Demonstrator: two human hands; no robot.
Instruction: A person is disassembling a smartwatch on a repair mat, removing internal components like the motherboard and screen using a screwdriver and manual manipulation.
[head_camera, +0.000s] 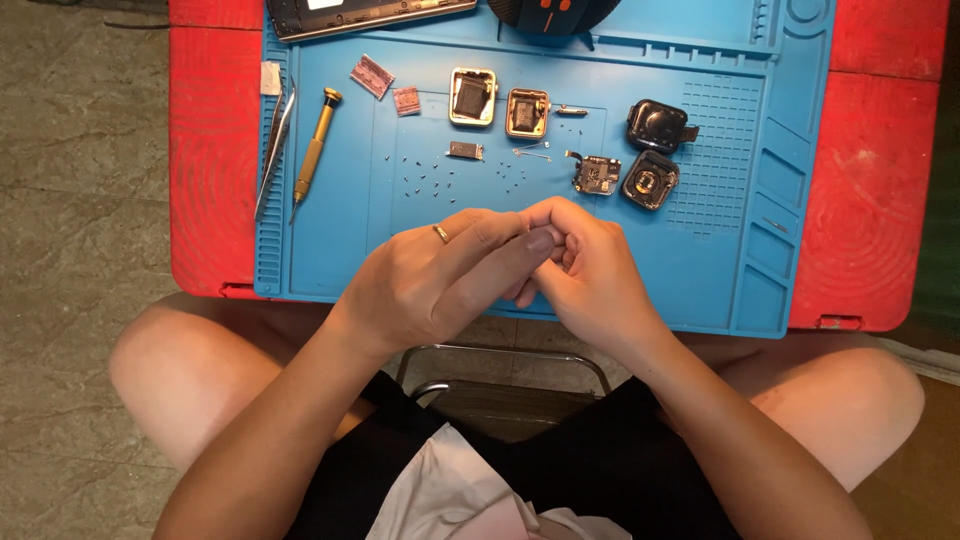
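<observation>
— Hands?
— Left hand (430, 280) and right hand (580, 270) touch, fingers curled together just below the circuit board (597, 174) on the blue mat (700, 250).
— Holding anything?
— Can't tell; each grip's contents are hidden.

Left hand (430, 280) and right hand (585, 270) clasped together over blue mat (700, 250), screwdriver (315, 145), small screws (430, 180)

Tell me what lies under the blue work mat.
Under the blue mat a red table shows at both sides. Its middle is covered by the mat, so anything between them cannot be seen.

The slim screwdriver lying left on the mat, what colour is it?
Gold, brass-like handle on the slim screwdriver, head view.
</observation>
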